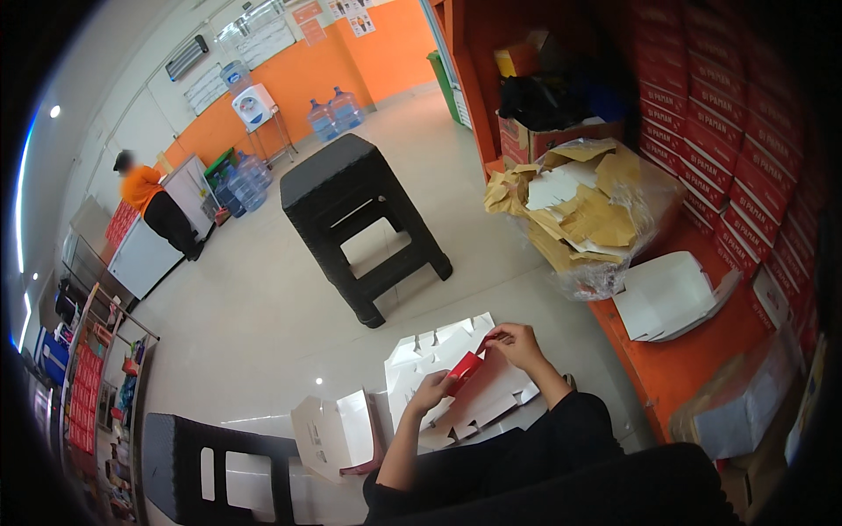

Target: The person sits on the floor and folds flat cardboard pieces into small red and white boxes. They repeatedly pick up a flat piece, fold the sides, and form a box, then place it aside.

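Low ctr., L hand & R hand each pinch red flaps of flat, notched white cardbd. sheet.

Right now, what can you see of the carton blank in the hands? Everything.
The carton blank looks like thin cardboard, mostly white, with notched edges and small tabs. It is spread largely flat, not formed into a box, in front of the person's black clothing. A glossy red panel shows between the hands: the left hand grips it, the right hand pinches red board farther up. Whether several sheets overlap, I can't tell.
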Demonstrator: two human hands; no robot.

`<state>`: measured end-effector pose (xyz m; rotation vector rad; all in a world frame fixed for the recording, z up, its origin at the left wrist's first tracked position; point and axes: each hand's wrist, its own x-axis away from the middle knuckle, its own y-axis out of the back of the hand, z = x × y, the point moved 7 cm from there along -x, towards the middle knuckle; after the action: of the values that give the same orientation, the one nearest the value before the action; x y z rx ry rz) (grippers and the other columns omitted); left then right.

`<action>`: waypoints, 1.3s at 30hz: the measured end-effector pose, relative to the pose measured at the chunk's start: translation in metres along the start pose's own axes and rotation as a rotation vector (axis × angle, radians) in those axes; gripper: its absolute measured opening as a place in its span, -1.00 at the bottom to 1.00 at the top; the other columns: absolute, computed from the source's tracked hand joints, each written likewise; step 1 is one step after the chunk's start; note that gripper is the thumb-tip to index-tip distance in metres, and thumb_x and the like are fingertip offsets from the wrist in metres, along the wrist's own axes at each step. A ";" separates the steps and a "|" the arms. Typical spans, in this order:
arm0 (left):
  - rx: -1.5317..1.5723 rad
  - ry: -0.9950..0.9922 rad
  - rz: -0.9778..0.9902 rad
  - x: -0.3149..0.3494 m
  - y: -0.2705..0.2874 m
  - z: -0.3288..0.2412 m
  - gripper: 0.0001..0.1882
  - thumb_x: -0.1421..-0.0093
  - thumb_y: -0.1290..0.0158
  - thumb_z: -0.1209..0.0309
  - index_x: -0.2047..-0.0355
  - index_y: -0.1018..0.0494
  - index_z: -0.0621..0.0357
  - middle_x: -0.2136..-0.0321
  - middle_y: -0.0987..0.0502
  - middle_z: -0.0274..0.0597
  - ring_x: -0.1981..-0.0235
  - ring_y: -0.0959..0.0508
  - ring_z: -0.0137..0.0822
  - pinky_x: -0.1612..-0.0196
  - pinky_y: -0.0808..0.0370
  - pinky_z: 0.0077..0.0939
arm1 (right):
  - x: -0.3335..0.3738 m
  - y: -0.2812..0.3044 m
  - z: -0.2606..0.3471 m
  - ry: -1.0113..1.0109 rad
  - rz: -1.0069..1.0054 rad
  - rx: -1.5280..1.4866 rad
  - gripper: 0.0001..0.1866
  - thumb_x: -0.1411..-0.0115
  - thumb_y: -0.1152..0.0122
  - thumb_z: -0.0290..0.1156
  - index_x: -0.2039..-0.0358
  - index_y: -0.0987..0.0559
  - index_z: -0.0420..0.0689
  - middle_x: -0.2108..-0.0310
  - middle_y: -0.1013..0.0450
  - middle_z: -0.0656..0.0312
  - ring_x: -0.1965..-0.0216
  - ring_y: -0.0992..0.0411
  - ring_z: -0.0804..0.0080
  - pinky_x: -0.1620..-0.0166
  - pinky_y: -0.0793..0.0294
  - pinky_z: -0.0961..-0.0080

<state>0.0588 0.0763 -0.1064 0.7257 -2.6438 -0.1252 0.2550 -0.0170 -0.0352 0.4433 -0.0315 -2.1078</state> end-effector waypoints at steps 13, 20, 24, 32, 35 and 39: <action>-0.252 -0.182 0.005 0.043 -0.009 -0.102 -0.72 -0.14 -0.10 0.24 0.31 -0.51 0.24 0.46 -0.52 -0.32 0.39 -0.46 -0.56 0.28 -0.38 -0.63 | 0.035 -0.029 0.136 0.688 0.315 0.623 -0.82 0.11 -0.20 -0.52 0.41 -0.58 -0.10 0.41 -0.42 0.27 0.39 -0.45 0.37 0.37 -0.47 0.51; 0.377 -0.216 -0.160 0.040 0.009 -0.074 -0.50 -0.25 0.16 -0.01 0.34 -0.46 0.24 0.52 -0.50 -0.30 0.47 -0.47 -0.51 0.37 -0.41 -0.60 | 0.049 -0.022 0.175 0.623 0.074 0.447 -0.63 0.03 -0.17 -0.52 0.13 -0.52 -0.15 0.03 -0.31 0.11 0.26 -0.43 0.36 0.24 -0.47 0.51; 0.942 -0.328 -0.210 0.052 -0.001 -0.100 -0.48 -0.30 0.30 0.00 0.08 -0.31 0.24 0.24 -0.47 -0.19 0.25 -0.50 -0.40 0.14 -0.42 -0.54 | 0.117 -0.053 0.172 0.292 0.161 -0.041 -0.77 -0.06 -0.18 -0.45 0.23 -0.55 -0.21 0.28 -0.40 0.07 0.32 -0.42 0.35 0.29 -0.42 0.54; 0.741 -0.700 -0.483 0.117 0.011 -0.134 -0.62 -0.31 0.22 0.21 0.10 -0.33 0.30 0.25 -0.45 -0.16 0.28 -0.46 -0.40 0.23 -0.43 -0.50 | 0.159 -0.115 0.150 -0.542 -0.107 -1.243 -0.47 -0.30 0.28 0.01 -0.01 -0.24 -0.20 0.22 -0.27 0.17 0.40 -0.38 0.36 0.39 -0.41 0.44; 0.397 -0.822 -0.701 0.154 0.019 -0.152 -0.72 -0.30 0.18 0.34 0.27 -0.39 0.36 0.45 -0.46 -0.21 0.45 -0.41 -0.46 0.35 -0.38 -0.56 | 0.124 -0.085 0.146 -0.405 -0.399 -1.249 -0.65 -0.28 0.12 -0.10 0.17 -0.39 -0.13 0.32 -0.33 0.31 0.50 -0.29 0.52 0.42 -0.33 0.51; 0.216 -0.873 -0.931 0.189 0.025 -0.154 -0.86 -0.24 0.09 0.49 0.34 -0.39 0.36 0.55 -0.46 -0.25 0.51 -0.41 -0.47 0.40 -0.36 -0.61 | 0.093 -0.082 0.148 -0.447 -0.383 -1.329 -0.89 -0.19 -0.09 -0.35 0.34 -0.46 -0.10 0.48 -0.39 0.39 0.48 -0.33 0.62 0.43 -0.34 0.64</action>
<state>-0.0412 0.0048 0.1057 2.3714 -2.7855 -0.5042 0.0957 -0.0701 0.0591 -0.8614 1.1846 -2.0382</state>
